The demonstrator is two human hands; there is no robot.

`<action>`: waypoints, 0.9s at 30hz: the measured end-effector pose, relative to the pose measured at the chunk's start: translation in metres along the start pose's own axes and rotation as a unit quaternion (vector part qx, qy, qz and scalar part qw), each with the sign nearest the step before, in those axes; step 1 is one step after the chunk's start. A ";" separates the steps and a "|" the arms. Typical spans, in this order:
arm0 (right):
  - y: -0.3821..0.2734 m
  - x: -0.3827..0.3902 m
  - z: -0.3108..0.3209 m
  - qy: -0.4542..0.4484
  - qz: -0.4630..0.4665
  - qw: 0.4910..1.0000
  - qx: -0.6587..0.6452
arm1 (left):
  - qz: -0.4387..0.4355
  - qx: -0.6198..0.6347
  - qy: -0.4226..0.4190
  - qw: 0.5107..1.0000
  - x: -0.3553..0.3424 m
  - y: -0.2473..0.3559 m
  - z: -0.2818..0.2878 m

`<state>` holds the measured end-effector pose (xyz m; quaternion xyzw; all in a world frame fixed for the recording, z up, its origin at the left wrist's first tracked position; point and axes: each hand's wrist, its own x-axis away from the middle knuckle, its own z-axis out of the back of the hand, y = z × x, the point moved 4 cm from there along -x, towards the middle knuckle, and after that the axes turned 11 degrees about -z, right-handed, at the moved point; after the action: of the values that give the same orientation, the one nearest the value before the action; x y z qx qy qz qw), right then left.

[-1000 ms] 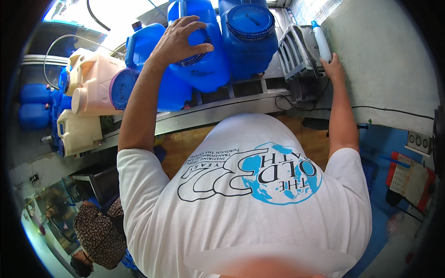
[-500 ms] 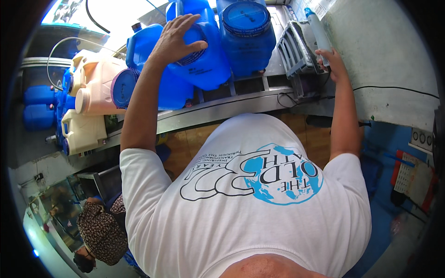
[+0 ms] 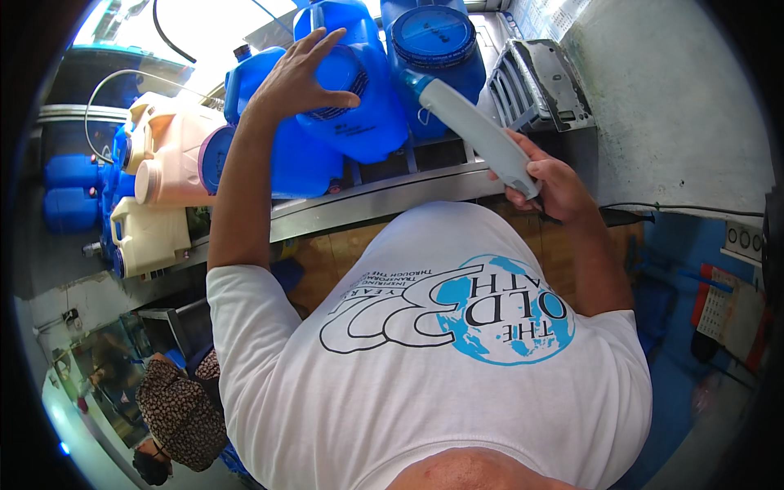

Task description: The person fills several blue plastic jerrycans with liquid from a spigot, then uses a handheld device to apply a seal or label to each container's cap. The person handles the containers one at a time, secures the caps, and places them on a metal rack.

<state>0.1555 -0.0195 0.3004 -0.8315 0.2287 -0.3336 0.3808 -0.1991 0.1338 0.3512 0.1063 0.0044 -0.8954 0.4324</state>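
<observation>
My left hand (image 3: 292,86) is spread over the round sealed cap (image 3: 345,77) of a blue water jug (image 3: 371,126), fingers apart and thumb pointing right. My right hand (image 3: 555,181) grips the rear end of a long grey-white handheld tool with a blue tip (image 3: 474,129), which looks like a slim heat gun. Its tip points up and left, in front of a second blue jug (image 3: 445,91) with a wide round lid. A dark cord seems to run from the end I hold. Part of the cap is hidden under my left hand.
Another blue jug (image 3: 290,159) stands left, beside pinkish (image 3: 184,151) and cream jugs (image 3: 151,237). All sit along a metal counter (image 3: 376,196). A grey slatted rack (image 3: 535,86) stands by the right wall. A person in a patterned top (image 3: 181,412) is behind at lower left.
My right hand has brought the tool from beside the right wall leftward and nearer to me, its tip now in front of the right jug. My left hand has hardly moved.
</observation>
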 end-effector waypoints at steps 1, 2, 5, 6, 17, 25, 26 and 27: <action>0.002 -0.005 -0.004 -0.003 0.003 1.000 -0.003 | 0.007 -0.014 -0.027 1.000 -0.004 0.003 0.001; 0.004 -0.009 -0.007 -0.006 0.006 1.000 -0.006 | 0.015 -0.028 -0.054 0.998 -0.007 0.005 0.001; 0.004 -0.018 -0.010 0.009 0.009 1.000 0.007 | 0.032 -0.022 -0.105 0.994 -0.015 0.009 0.002; 0.003 -0.020 -0.009 0.018 0.010 1.000 0.015 | 0.038 -0.018 -0.121 0.992 -0.018 0.009 0.002; -0.007 -0.040 -0.006 0.047 0.001 0.998 0.045 | 0.059 0.019 -0.145 0.987 -0.019 0.004 0.006; -0.016 -0.051 -0.011 0.051 0.002 0.996 0.070 | 0.082 0.013 -0.163 0.983 -0.019 0.005 0.005; -0.016 -0.052 -0.010 0.055 0.003 0.996 0.070 | 0.084 0.013 -0.163 0.983 -0.020 0.004 0.005; -0.017 -0.052 -0.010 0.059 0.004 0.996 0.070 | 0.087 0.012 -0.163 0.983 -0.020 0.004 0.005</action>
<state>0.1155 0.0191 0.2988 -0.7807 0.2304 -0.3955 0.4255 -0.1849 0.1462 0.3598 -0.0360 -0.0860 -0.8598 0.5021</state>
